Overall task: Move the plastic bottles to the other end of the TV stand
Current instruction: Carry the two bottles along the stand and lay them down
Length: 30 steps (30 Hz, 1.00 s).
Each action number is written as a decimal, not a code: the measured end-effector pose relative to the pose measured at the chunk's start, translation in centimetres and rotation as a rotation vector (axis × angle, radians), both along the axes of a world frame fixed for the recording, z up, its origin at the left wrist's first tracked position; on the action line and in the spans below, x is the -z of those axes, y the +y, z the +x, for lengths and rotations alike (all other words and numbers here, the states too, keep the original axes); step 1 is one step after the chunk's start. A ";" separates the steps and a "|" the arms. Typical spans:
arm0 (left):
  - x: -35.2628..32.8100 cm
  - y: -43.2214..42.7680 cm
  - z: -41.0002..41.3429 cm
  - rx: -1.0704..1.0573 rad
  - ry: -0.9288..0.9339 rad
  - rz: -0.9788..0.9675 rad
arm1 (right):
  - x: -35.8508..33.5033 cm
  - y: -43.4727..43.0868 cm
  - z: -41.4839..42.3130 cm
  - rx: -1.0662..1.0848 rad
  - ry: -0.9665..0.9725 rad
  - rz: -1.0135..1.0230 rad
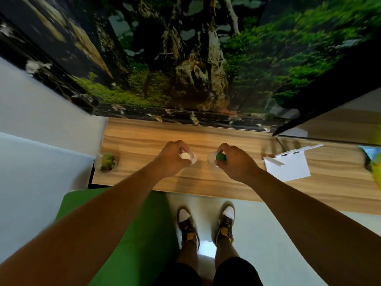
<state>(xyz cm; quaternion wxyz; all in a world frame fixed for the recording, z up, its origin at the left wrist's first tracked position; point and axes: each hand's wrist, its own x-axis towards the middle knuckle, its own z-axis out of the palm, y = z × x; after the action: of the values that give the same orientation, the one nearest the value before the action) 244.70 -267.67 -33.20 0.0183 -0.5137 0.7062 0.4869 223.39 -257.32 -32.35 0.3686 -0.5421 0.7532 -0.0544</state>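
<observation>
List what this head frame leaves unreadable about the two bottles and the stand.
- White-capped bottle: body hidden under the left hand.
- Green-capped bottle: body hidden under the right hand.
- TV stand: right end cut off by the frame edge.
- Colourful item: blurred, cropped.

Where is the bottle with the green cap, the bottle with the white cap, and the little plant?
Clear plastic bottle with green cap [220,157], head view, on its cap.
Clear plastic bottle with white cap [185,155], head view, on its cap.
Small green plant in a clear cup [107,162], head view, on its leaves.

A home living room: wooden TV stand [144,137] beneath a large television [185,58].
</observation>
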 end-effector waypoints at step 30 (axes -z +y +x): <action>18.6 2.9 -5.3 0.295 -0.241 -0.184 | 20.3 1.2 -1.6 -0.402 0.476 -0.089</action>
<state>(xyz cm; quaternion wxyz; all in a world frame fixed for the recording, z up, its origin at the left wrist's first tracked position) 239.45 -264.79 -51.80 0.1269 -0.4586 0.8081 0.3473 221.81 -256.16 -52.66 0.1612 -0.6933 0.6929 0.1149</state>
